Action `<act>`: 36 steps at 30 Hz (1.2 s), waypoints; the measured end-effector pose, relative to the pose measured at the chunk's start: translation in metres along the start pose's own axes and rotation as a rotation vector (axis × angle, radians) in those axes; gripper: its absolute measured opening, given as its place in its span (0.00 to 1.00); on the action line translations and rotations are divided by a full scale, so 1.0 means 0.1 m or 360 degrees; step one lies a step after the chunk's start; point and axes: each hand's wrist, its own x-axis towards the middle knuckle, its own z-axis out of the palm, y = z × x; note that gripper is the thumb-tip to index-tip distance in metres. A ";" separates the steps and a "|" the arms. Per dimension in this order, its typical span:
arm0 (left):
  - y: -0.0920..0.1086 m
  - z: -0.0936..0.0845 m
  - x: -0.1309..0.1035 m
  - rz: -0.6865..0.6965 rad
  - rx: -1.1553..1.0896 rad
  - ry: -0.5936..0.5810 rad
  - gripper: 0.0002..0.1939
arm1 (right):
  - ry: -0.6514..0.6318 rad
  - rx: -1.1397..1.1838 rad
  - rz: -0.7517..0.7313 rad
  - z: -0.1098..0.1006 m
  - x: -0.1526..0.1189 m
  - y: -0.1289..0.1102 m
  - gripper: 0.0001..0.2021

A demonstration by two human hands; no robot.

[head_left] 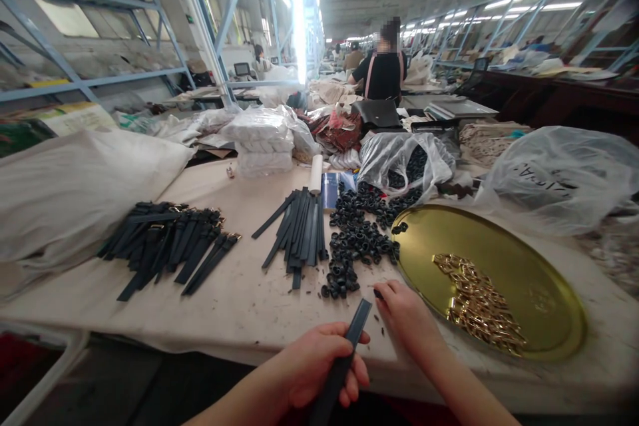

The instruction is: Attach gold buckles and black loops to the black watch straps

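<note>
My left hand (324, 363) is wrapped round a black leather strap (357, 323), whose flat end points up and away from me. Just right of it, my right hand (403, 313) pinches a small black strap loop (378, 293), mostly hidden by the fingers. Beyond both hands spreads a heap of black strap loops (362, 239). Left of the heap lies a bundle of plain black straps (302, 229). Farther left is a pile of straps with gold buckles (174, 239). On the right, an oval gold tray (554, 279) carries a mound of gold buckles (482, 306).
A clear plastic bag (389, 160) with more black loops stands behind the heap, near a white roll (316, 174) and a blue box (330, 191). Stuffed bags flank the cloth-covered table (239, 319). Farther off, a person (384, 73) in black faces away.
</note>
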 end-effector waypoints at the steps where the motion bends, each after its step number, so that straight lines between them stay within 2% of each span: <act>1: 0.00 0.00 0.00 -0.0002 -0.0002 0.0003 0.22 | -0.0002 -0.0004 0.0008 0.01 -0.01 0.02 0.10; 7: -0.01 0.01 0.05 0.0021 -0.0007 0.0014 0.22 | 0.0017 0.0020 0.0080 0.02 0.01 0.02 0.08; 12: -0.04 -0.02 0.04 0.0093 0.0122 0.0074 0.20 | 0.0067 0.0223 0.0133 -0.02 0.03 -0.01 0.09; 14: -0.02 -0.03 0.03 0.0209 0.0241 0.0136 0.23 | 0.0025 0.0650 0.0267 -0.06 -0.04 -0.02 0.10; 16: 0.01 -0.03 0.04 0.0325 0.0433 0.0209 0.25 | -0.0083 0.1463 0.0565 -0.11 -0.16 -0.07 0.13; 18: 0.03 -0.03 0.06 0.0420 0.0691 0.0299 0.22 | -0.0177 0.2333 0.0902 -0.15 -0.27 -0.14 0.14; 19: 0.04 -0.03 0.08 0.0470 0.0830 0.0341 0.20 | -0.0189 0.2633 0.1032 -0.17 -0.32 -0.18 0.14; 22: 0.04 -0.02 0.11 0.0616 0.1208 0.0457 0.13 | -0.0126 0.3070 0.1257 -0.20 -0.42 -0.30 0.15; 25: 0.02 0.00 0.10 0.0636 0.1462 0.0535 0.11 | -0.0041 0.3079 0.1308 -0.18 -0.44 -0.36 0.15; 30: -0.02 0.02 0.05 0.0627 0.1626 0.0572 0.11 | 0.0018 0.2842 0.1272 -0.08 -0.46 -0.34 0.15; 36: -0.02 0.01 0.00 0.0545 0.1827 0.0489 0.14 | -0.0003 0.2337 0.1011 -0.03 -0.52 -0.30 0.17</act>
